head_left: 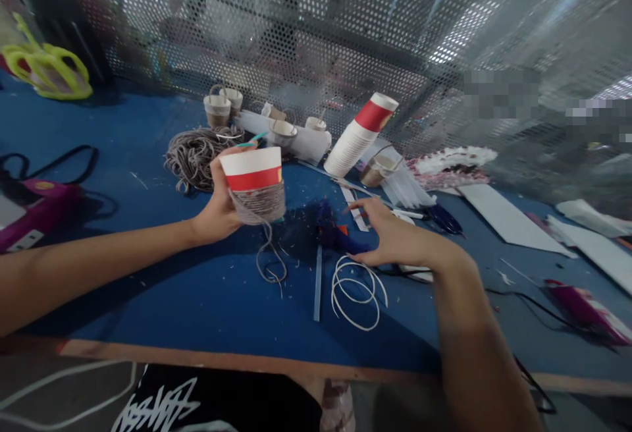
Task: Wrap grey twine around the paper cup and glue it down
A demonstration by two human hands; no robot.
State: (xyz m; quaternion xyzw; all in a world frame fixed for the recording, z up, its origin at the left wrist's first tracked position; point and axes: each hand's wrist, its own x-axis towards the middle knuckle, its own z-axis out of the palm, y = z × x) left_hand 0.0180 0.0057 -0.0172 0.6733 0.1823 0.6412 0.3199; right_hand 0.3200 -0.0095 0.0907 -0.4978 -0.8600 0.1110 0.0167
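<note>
My left hand (220,201) is closed round a red and white paper cup (254,170). Grey yarn (261,201) is wound about the cup's narrow lower part, and a loose tail of it hangs down to the table. A bit of teal shows behind the rim by my fingers. Fingers apart, my right hand (390,231) reaches over a dark blue glue gun (340,238), holding nothing that I can see. From the glue gun a translucent glue stick (318,284) points toward the table's front edge. A coil of white cord (359,294) lies beside it.
Behind the cup is a heap of grey yarn (192,159). A leaning stack of paper cups (353,145) and small wrapped cups (217,110) stand near the perforated metal screen (296,30). Purple tools (42,208) and white boards (513,218) lie at the sides.
</note>
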